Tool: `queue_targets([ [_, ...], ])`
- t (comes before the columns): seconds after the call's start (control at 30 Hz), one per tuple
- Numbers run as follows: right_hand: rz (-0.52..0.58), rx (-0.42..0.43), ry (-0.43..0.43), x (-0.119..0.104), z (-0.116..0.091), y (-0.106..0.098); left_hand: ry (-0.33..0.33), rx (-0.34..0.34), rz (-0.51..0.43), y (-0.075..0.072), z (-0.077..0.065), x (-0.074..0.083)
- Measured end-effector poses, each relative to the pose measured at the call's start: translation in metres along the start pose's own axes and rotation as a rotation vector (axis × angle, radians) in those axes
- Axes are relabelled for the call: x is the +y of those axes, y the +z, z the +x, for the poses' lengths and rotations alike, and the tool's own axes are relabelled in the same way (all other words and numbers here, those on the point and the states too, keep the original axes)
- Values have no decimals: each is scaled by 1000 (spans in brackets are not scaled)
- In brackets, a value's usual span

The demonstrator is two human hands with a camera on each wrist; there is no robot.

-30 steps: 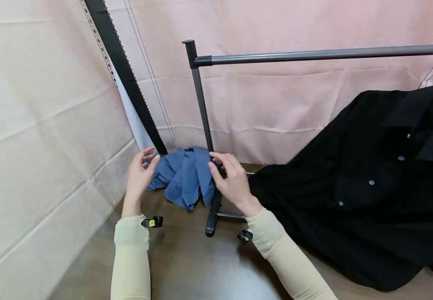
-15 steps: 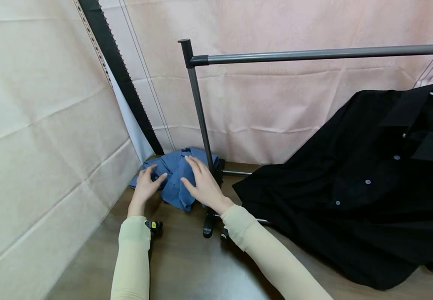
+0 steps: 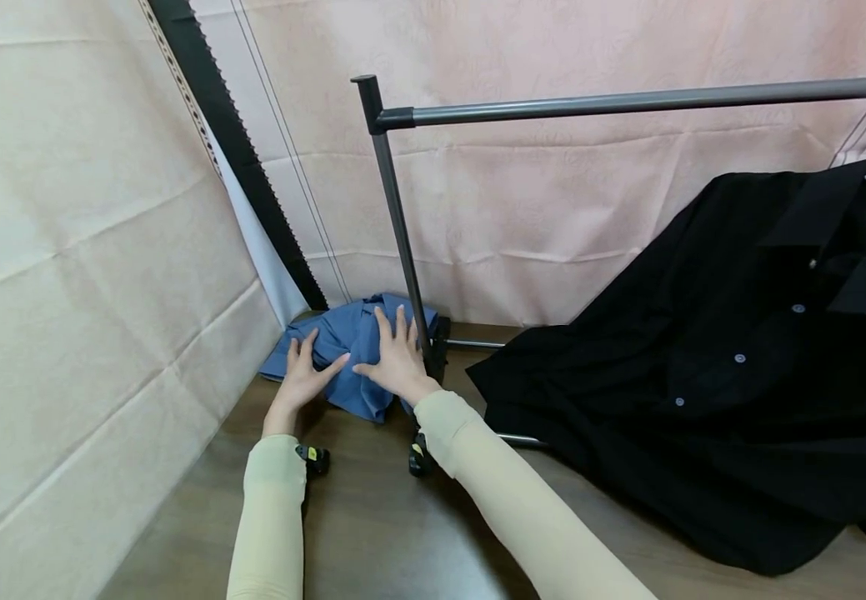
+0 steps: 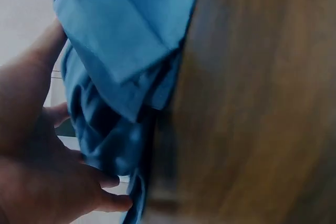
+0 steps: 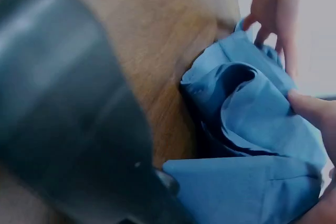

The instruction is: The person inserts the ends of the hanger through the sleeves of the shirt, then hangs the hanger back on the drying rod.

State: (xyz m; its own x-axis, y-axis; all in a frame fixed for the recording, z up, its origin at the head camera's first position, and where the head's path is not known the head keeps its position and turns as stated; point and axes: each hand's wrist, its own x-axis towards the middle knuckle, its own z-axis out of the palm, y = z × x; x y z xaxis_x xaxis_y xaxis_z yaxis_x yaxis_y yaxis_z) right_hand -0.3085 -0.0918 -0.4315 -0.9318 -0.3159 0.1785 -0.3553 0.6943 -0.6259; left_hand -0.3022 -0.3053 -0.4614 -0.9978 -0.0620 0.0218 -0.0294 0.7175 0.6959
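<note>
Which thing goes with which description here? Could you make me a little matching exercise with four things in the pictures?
Column one
1. Crumpled garment
2. Button-up shirt
3. Rack's top rail
4. Right hand

Column two
A. Grey, long and straight
B. Spread open
C. Blue, in a heap
D. Black, at the right of the head view

Right pairs: 1-C, 2-D, 3-A, 4-B.

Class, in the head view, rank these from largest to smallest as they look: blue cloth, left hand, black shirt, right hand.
1. Black shirt
2. Blue cloth
3. Left hand and right hand: too alike to rank.
</note>
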Motion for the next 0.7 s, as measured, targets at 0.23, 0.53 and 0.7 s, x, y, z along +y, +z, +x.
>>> queue_targets([
  [0.23,69,-104,141,6,6,2,-34,-5,10,7,1,1],
  [0.53,70,-156,86,11,10,4,-44,-38,19,6,-2,3],
  [0.7,86,-167,76,14,10,5,-62,-63,54,1,-5,7],
])
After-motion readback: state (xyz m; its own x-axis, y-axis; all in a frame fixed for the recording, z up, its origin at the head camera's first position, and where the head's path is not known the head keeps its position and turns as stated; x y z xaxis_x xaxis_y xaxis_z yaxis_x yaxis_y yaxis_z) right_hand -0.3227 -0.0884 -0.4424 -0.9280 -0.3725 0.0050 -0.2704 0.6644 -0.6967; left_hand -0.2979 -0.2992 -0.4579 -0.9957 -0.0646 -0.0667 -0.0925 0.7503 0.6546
